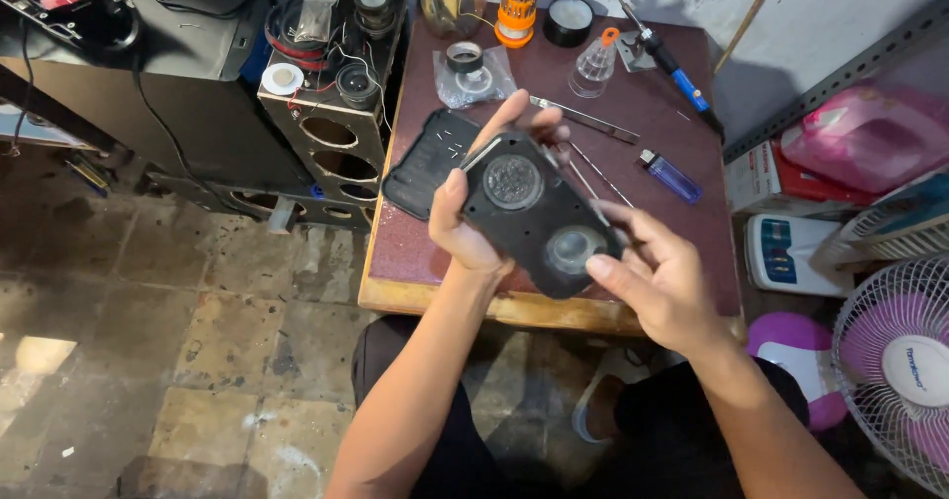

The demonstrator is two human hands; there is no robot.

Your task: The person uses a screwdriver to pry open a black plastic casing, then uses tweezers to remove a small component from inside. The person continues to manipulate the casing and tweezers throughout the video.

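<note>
Head view: black speaker panel [539, 217], two round drivers, held above the table's [415, 252] near edge. Left hand [474, 212] wrapped around its left side; right hand [657, 272] pinching its near right corner. Blue lighter [670, 176] far right; black cover [427, 161] left.

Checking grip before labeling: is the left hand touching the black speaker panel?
Touching. The head view shows the left hand wrapped around the black speaker panel, thumb on its front edge and fingertips curling over the top.
</note>
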